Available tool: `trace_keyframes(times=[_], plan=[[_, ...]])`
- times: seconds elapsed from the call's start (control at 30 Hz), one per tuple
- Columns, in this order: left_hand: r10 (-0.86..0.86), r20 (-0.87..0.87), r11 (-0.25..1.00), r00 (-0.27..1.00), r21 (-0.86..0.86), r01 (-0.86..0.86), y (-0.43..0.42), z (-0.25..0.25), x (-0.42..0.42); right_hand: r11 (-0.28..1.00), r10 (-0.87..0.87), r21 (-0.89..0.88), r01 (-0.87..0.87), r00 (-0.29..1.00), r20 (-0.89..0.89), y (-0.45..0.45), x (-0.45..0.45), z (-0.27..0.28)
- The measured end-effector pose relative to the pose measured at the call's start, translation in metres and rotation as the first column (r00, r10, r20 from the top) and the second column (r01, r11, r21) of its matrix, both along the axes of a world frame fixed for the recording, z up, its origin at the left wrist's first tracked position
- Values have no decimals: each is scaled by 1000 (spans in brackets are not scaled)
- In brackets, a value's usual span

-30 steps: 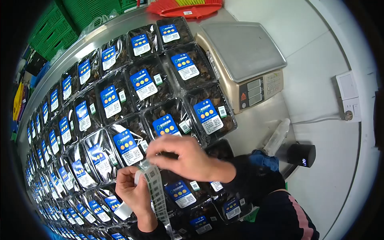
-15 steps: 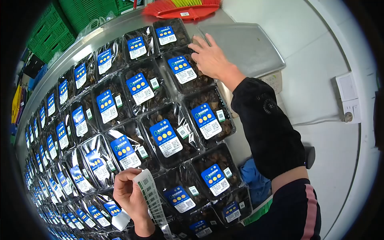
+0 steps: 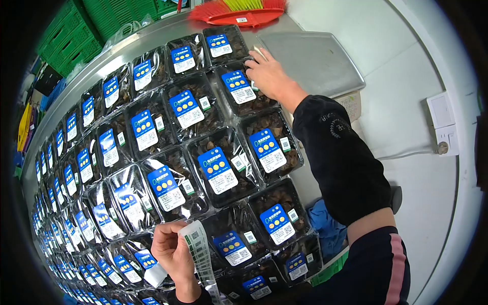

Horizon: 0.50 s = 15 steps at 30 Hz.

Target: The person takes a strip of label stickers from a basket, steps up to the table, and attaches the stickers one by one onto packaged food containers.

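Observation:
A strip of small green-and-white QR stickers (image 3: 199,249) hangs from my left hand (image 3: 174,254), pinched between thumb and fingers over the trays. My right hand (image 3: 272,75) rests at the right edge of a film-wrapped black tray (image 3: 239,87), fingers stretched out and apart. A bit of white sticker shows beneath those fingers, mostly hidden. This tray holds dark brown pieces and bears a blue-and-white label. The tray below it (image 3: 268,145) carries a small QR sticker beside its label. At the upper row's end, another tray (image 3: 223,44) shows only the large label.
Several rows of similar wrapped trays (image 3: 145,129) cover the metal table. A red brush head (image 3: 244,18) lies at the back edge, and a flat metal tray (image 3: 315,63) sits right of my hand. Green crates (image 3: 71,43) stand behind. Blue cloth (image 3: 325,229) lies beside the lower trays.
The whole view has shifted slightly, with the trays a little further right. My right hand stays at the same tray, a white sticker edge now showing under its fingers. The strip remains in my left hand.

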<state>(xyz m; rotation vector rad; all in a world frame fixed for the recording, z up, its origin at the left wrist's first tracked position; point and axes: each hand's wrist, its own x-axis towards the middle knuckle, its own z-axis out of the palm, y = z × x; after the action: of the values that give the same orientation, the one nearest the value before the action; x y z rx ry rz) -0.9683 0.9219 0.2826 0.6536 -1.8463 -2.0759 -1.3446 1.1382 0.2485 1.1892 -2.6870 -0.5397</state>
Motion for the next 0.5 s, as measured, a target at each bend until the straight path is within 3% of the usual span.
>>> trace_keyframes(times=[0.07,0.13,0.17,0.2,0.23,0.27,0.3,0.33,0.37,0.4,0.43,0.47,0.5], plan=[[18,0,1000,1000,-4,-18,-3,0,0,999,-4,47,6,999,-39,-1,3,-2],[41,-71,999,997,-29,-43,0,4,-9,943,57,-289,-168,932,-358,-8,12,0],[61,-77,997,995,-43,-65,1,6,-12,881,46,-432,-193,944,-327,-5,22,0],[84,-77,994,993,-61,-89,2,9,-13,761,55,-645,-69,998,-41,-15,52,19],[97,-12,992,995,-84,-98,2,15,-14,613,124,-781,121,961,246,-24,86,38],[97,-25,994,995,-55,-98,1,13,-13,487,268,-815,316,833,483,-33,122,52],[122,-11,989,992,-80,-123,1,12,-13,387,442,-755,529,612,656,-43,154,49],[137,-2,985,991,-103,-137,3,13,-15,391,562,-616,683,353,748,-50,188,56],[155,-39,982,987,-104,-159,7,18,-18,601,502,-565,565,282,817,-52,212,68],[148,-48,983,988,-104,-153,6,17,-17,575,537,-482,661,140,832,-58,235,60],[151,-57,982,987,-106,-156,5,13,-14,534,585,-566,628,209,783,-62,249,57],[151,-66,982,986,-104,-157,5,10,-14,540,576,-550,637,197,794,-63,255,60],[163,-50,981,985,-99,-168,7,12,-15,471,590,-611,636,288,754,-66,261,57]])
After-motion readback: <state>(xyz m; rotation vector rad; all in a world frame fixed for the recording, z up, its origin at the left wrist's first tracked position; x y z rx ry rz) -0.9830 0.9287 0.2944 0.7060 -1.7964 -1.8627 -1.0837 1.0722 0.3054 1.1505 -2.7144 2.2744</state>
